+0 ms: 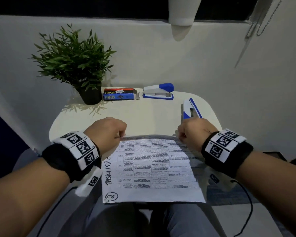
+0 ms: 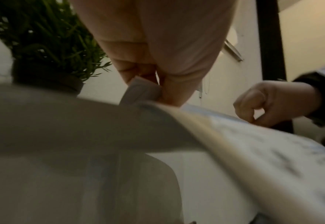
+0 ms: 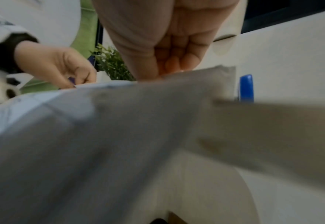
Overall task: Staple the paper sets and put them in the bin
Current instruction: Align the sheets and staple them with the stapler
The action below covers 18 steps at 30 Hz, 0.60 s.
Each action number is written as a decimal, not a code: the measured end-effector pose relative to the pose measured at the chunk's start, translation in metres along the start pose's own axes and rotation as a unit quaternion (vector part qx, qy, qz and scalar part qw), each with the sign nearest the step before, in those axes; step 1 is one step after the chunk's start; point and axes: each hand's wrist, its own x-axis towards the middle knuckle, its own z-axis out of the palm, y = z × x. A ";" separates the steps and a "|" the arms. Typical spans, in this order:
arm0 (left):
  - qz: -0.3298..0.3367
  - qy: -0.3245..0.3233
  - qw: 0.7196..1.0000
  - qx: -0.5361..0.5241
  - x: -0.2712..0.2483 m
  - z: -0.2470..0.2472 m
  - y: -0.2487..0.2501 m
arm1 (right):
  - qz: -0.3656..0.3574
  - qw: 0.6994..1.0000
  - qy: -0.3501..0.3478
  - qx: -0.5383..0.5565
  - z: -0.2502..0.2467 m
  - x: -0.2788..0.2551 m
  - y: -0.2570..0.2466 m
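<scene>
Pinching hands (image 1: 108, 132) (image 1: 193, 132) on paper set's (image 1: 152, 168) far edge (table (image 1: 143, 113) beyond).

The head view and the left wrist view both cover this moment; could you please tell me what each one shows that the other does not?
Only the head view shows the staple box, two blue-and-white staplers, one at the back and one near the right hand, and the printed table on the paper.

Only the left wrist view shows the left hand's fingertips pinching the paper's corner from below.

Both show the plant, both hands and the paper.
</scene>
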 end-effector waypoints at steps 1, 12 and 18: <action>0.022 -0.006 1.000 0.008 0.000 -0.001 0.002 | -0.020 1.000 0.000 -0.011 0.003 -0.001 0.001; 0.191 0.010 0.978 0.076 -0.005 0.014 -0.003 | -0.130 0.986 0.053 -0.090 0.032 -0.018 0.011; 0.109 0.022 0.993 0.044 -0.001 0.020 0.012 | -0.130 0.989 0.064 -0.027 0.038 -0.018 0.018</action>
